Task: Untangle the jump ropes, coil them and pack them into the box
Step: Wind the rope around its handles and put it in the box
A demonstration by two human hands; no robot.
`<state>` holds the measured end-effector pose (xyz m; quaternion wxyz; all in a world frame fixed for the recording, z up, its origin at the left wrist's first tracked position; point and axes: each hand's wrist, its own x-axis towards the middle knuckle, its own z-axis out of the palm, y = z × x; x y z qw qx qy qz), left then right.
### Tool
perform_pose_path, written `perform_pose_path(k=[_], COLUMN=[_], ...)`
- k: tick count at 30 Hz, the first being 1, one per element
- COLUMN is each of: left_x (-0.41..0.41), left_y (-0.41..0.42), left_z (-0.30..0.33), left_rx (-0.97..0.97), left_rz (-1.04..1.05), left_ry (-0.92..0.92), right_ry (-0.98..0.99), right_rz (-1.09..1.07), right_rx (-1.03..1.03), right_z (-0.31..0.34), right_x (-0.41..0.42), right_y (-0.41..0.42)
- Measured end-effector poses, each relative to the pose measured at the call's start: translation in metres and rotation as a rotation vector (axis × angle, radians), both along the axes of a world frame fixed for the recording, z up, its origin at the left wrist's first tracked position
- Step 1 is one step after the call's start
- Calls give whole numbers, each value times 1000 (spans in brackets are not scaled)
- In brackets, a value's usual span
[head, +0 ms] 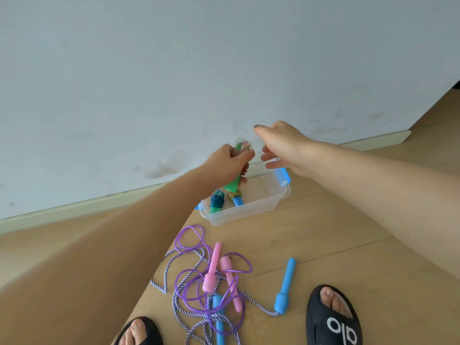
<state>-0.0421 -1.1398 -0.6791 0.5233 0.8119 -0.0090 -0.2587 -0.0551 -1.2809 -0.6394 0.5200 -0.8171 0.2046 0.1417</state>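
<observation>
The left hand (230,159) grips a coiled jump rope with green handles (232,186) over the clear box (249,205), which sits on the floor by the far wall. The right hand (281,148) hovers just beside it, fingers spread and holding nothing. Two coiled ropes (224,199) lie inside the box. Nearer, a purple rope (196,282) and a striped rope (254,303) lie tangled between two black sandals (333,319).

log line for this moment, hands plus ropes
left hand: grips green-handled rope over box | right hand: open, empty | in box: two coiled ropes | floor: purple rope, striped rope tangled
</observation>
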Motion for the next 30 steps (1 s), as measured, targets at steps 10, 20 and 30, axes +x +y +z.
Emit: perform_pose_path(k=[10,20,30], left_x=[63,97,74], left_y=[-44,-38,-15], left_z=[-141,-213,-233], left_rx=[-153,125,497], left_rz=[255,196,-49], left_ry=[436,414,-10], right_ry=[264,214,216], right_rz=[-53,77,275], right_rx=[337,-58,-479], right_z=[-143,-254,-273], right_x=[52,98,95], right_y=[-14,-23,-9])
